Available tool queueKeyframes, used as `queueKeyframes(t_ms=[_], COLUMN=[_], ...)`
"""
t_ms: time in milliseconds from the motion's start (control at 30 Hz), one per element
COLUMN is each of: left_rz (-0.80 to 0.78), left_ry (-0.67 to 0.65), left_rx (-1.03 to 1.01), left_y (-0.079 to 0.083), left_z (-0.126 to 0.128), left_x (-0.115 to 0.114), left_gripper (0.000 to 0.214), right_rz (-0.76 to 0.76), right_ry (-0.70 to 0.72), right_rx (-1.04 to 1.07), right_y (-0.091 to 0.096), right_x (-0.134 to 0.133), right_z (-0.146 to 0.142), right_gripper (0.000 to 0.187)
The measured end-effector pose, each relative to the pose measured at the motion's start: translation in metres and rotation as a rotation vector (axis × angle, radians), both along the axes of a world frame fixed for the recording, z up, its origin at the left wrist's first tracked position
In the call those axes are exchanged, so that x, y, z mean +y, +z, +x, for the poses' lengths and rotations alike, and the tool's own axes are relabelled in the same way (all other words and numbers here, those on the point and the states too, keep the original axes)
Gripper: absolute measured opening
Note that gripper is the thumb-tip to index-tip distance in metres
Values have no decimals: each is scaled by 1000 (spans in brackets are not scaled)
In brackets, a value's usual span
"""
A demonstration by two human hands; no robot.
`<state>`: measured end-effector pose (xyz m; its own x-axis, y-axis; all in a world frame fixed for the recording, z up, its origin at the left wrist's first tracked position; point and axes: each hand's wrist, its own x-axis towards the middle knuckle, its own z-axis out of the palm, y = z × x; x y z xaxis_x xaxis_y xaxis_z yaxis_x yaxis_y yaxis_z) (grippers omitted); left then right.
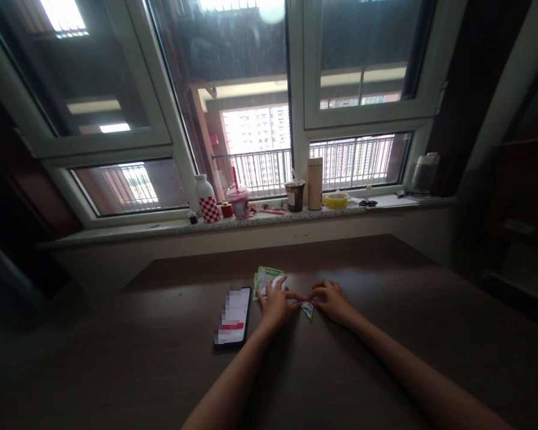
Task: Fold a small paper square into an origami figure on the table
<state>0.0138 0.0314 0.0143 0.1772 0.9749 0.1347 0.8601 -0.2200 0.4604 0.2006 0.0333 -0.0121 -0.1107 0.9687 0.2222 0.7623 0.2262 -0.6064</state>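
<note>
A small folded paper piece (308,310), pale with blue and yellow-green print and pointed at its near end, lies on the brown table between my hands. My left hand (278,303) has its index finger and thumb at the paper's upper left edge, while its other fingers rest over the green-and-white packets. From the other side, my right hand (332,300) is curled, its fingertips meeting the left ones at the paper's top. Fingers cover part of that upper edge. Beyond the left hand lie the green-and-white printed packets (269,273), with something white on them partly hidden.
A phone (234,316) with its screen lit lies left of my left hand. Along the windowsill (170,229) stand a checkered bottle (207,200), a pink drink cup (239,203), a brown cup (295,197), a tan box (314,184), yellow tape (336,200) and scissors (367,203).
</note>
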Motion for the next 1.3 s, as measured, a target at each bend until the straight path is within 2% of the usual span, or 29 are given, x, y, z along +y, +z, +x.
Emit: queueKeyframes(t_ms=[167,467,833,1033,1300], left_rz=[-3,74,25,-13,-66], left_ry=[-29,-66,-66,-84,-73], left_rx=[73,169,151,178,197], left_y=[3,1,3,5,10], left_z=[-1,-2,-3,-4,-5], left_x=[-1,-6,-12,-16,-17], left_gripper=[18,22,34,48,49], right_rz=[-23,29,35,32,64], right_ry=[13,54,88,98,132], right_rx=[-11,-11,-16,-23,-35], right_y=[2,0,3,1,-1], right_x=[0,-5,-10,-8,-11], right_z=[2,4,4,5,8], right_gripper=[12,14,20,21,28])
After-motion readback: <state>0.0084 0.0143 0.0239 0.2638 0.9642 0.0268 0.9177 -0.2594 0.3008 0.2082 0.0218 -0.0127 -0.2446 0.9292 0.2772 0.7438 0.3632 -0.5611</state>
